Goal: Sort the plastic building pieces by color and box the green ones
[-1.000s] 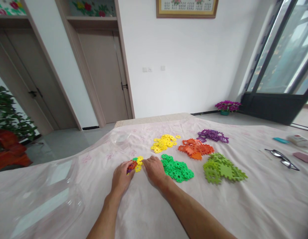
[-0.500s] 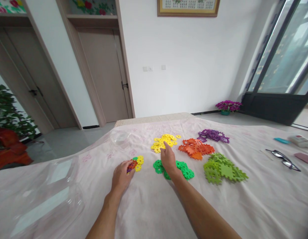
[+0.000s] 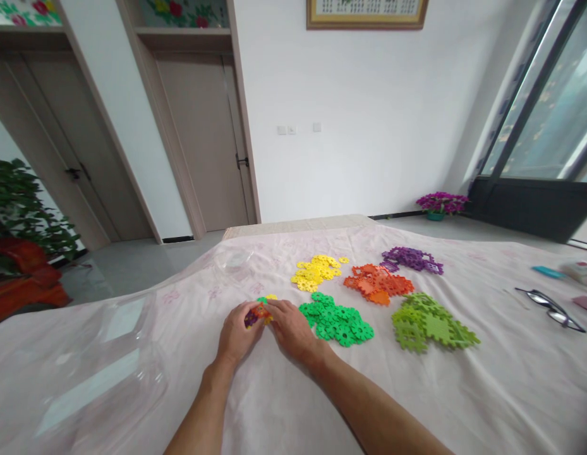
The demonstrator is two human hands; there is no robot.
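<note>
My left hand [image 3: 239, 332] is closed around the left side of a small cluster of interlocking plastic pieces [image 3: 261, 310], coloured orange, purple, yellow and green. Over the cluster's right side curl the fingers of my right hand [image 3: 292, 327], hiding much of it. Whether a loose piece is also between those fingers cannot be made out. Just right of my right hand lies a pile of green snowflake discs [image 3: 343, 325]. Behind it is a pile of yellow discs [image 3: 316, 272].
Orange pieces [image 3: 378, 283], purple pieces [image 3: 411, 259] and light green pieces [image 3: 433, 323] lie in piles to the right. Eyeglasses [image 3: 551, 308] and a blue object [image 3: 548, 272] rest farther right. Clear plastic containers [image 3: 96, 385] stand at the left on the pink-patterned cloth [image 3: 284, 417].
My right hand has moved left and towards me, from above the green pile to the cluster at my left hand. The view has shifted slightly.
</note>
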